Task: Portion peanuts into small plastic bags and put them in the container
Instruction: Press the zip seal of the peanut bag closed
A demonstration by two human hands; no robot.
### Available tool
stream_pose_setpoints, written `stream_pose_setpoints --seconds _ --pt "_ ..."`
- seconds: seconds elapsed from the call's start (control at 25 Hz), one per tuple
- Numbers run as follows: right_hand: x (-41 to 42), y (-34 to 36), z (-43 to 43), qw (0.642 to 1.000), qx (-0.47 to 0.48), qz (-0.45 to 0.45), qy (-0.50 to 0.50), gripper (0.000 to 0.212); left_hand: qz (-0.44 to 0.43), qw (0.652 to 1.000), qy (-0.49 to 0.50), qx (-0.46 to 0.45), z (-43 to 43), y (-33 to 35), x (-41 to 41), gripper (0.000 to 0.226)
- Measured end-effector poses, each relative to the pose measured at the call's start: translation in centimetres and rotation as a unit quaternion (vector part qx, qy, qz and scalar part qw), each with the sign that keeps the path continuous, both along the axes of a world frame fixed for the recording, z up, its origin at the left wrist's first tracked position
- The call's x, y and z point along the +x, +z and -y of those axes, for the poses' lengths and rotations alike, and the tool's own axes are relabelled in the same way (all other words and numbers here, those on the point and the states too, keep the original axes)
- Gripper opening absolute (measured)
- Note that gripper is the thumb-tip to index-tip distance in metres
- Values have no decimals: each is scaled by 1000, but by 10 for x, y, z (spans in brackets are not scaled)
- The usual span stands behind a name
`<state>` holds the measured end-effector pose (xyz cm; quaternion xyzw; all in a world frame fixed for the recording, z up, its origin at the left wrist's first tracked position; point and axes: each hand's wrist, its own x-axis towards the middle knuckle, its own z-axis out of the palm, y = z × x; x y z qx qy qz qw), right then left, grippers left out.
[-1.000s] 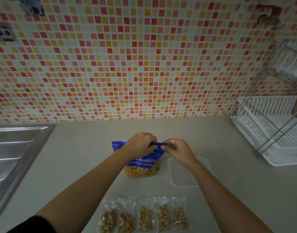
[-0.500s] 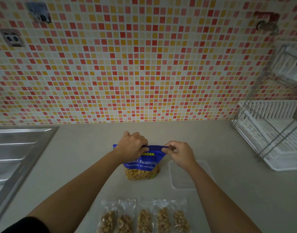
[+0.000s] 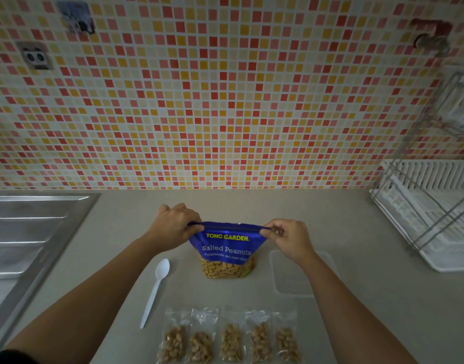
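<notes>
Five filled small bags lay along the desk's near edge, none yet in the seemingly empty container, while the left hand and right hand each pinched a top corner of the peanut bag standing mid-desk.

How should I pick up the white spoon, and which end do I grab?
Grab the spoon by its thin handle, near the middle, pinching its long edges from above. It lies flat on the counter with its bowl pointing away toward the wall, so the handle end is closest to you, and your grip stays off the scooping part.
</notes>
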<state>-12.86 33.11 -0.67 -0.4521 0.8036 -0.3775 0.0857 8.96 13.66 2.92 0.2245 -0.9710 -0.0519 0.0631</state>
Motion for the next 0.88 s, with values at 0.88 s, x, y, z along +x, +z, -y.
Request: stream_pose_setpoints --seconds 0.88 --pt "5 -21 64 963 -69 261 -27 26 -302 713 179 608 5 -53 -29 27"
